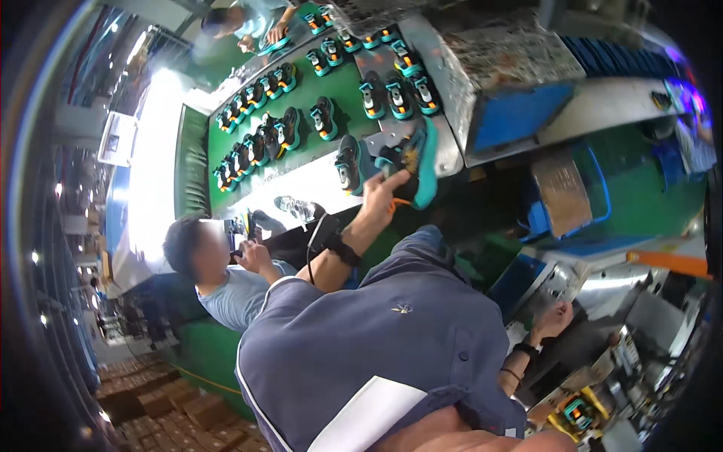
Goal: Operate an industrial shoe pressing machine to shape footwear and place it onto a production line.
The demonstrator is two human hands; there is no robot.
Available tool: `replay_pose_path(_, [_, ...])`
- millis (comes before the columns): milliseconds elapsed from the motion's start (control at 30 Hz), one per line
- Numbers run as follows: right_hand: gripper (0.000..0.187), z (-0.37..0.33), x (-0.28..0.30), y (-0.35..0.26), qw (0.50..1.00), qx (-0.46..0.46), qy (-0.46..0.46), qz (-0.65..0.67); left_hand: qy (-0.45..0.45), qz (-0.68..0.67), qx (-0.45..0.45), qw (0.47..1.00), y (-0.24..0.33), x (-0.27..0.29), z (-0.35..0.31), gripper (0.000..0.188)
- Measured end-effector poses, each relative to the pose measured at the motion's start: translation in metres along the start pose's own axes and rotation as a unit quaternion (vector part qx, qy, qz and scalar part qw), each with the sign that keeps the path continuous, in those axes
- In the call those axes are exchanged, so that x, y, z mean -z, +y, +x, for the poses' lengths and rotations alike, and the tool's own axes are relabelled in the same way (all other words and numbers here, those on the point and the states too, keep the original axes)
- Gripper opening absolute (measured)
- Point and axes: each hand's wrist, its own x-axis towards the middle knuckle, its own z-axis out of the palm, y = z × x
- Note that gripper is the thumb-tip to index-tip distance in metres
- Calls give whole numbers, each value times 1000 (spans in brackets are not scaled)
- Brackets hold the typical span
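My left hand (379, 197) reaches out over the near right end of the table and grips a black sneaker (410, 154) with a thick teal sole. The sneaker is tilted, its sole turned toward the right. Beside it on the table stands another black-and-teal sneaker (349, 166). My right hand (553, 320) is low at my right side, next to a metal machine surface (561, 282). Its fingers are curled closed, and what they hold, if anything, is hidden. Below that hand, a sneaker (578, 413) with a teal edge sits in a yellow holder (561, 422).
Rows of sneakers (256, 94) stand on the green table (305, 113). A co-worker (226, 279) sits close on my left, handling a shoe; another person (252, 26) works at the far side. A blue-framed chair (561, 196) and a metal-framed machine (527, 56) are to the right.
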Motion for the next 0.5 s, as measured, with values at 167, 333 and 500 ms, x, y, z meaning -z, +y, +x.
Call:
replay_pose_path(167, [24,107,9,-142,977,134,90,138,98,-19,-101,990,38,65,138,27])
replay_pose_path(333, [18,189,29,-397,926,296,89,216,170,73,-105,977,53,133,295,28])
replay_pose_path(500, [16,234,18,-643,852,500,56,145,231,280,-98,927,28,183,424,54])
